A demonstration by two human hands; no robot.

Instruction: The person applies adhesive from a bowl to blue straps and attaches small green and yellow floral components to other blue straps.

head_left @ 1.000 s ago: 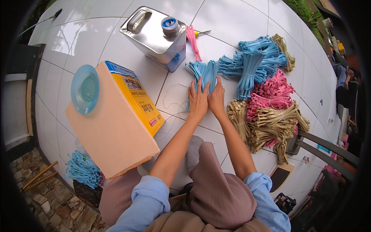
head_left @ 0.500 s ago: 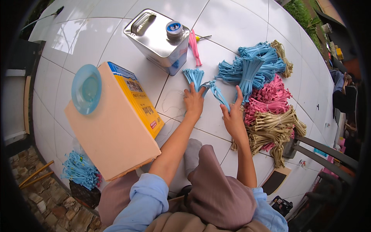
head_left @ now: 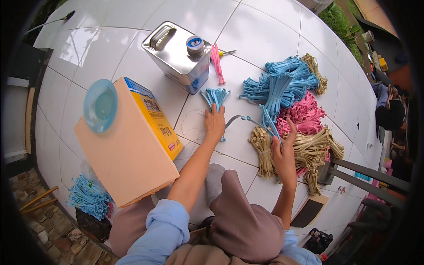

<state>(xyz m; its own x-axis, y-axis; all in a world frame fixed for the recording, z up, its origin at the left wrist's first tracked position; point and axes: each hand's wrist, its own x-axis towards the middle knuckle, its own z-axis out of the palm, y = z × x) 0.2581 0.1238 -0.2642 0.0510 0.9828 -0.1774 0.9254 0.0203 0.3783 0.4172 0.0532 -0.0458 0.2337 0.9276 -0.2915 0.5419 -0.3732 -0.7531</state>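
My left hand (head_left: pixel 215 123) is closed around a small bundle of light blue straps (head_left: pixel 215 94) on the white tiles, their ends fanning out beyond my fingers. To the right, my right hand (head_left: pixel 285 155) grips a few blue straps (head_left: pixel 268 119) between thumb and fingers, with a fingertip sticking up. A thin curved strip (head_left: pixel 235 118) with small knots runs between the two hands. Right beside my right hand lie a beige strap bundle (head_left: pixel 263 152), a pink strap pile (head_left: pixel 304 115) and a larger blue strap pile (head_left: pixel 282 84).
A metal can (head_left: pixel 179 57) with a blue-topped cap stands ahead, next to pink straps (head_left: pixel 217 65) and a screwdriver-like tool (head_left: pixel 226 53). On my left are a carton (head_left: pixel 128 154) carrying a translucent blue dish (head_left: pixel 100 106), and more blue straps (head_left: pixel 88 192). Dark bars (head_left: pixel 369 180) jut in from the right.
My right hand has moved right and nearer to me with its straps, drawing the thin strip out between my hands. My left hand stays on its bundle. The view has shifted slightly.
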